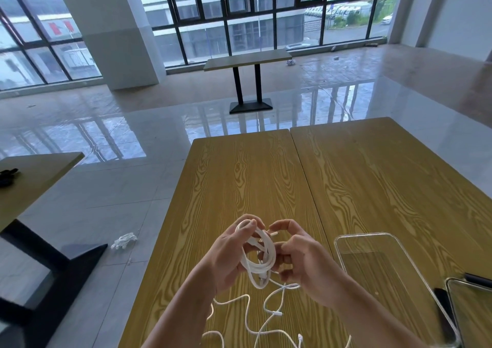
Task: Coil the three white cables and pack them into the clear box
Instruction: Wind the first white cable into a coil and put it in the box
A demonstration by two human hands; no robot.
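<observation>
Both hands are raised close together above the near part of the wooden table (239,177), left of the clear box (372,249), and between them hangs a coiled white cable (262,257). The left hand (231,252) has its fingers curled through the loops and carries the bundle; the top of the coil arcs over its fingertips. The right hand (306,260) pinches the cable's end, a small connector tip, between thumb and forefinger just beside the top of the coil, and its other fingers curl against the loops. Below the hands, nearer than the box's left wall, the loose white cables (266,318) lie in slack curves on the tabletop, one strand running up into the coil. The box sits on the table to the right of the hands, open side up, with its clear lid (471,313) lying by its near right corner
</observation>
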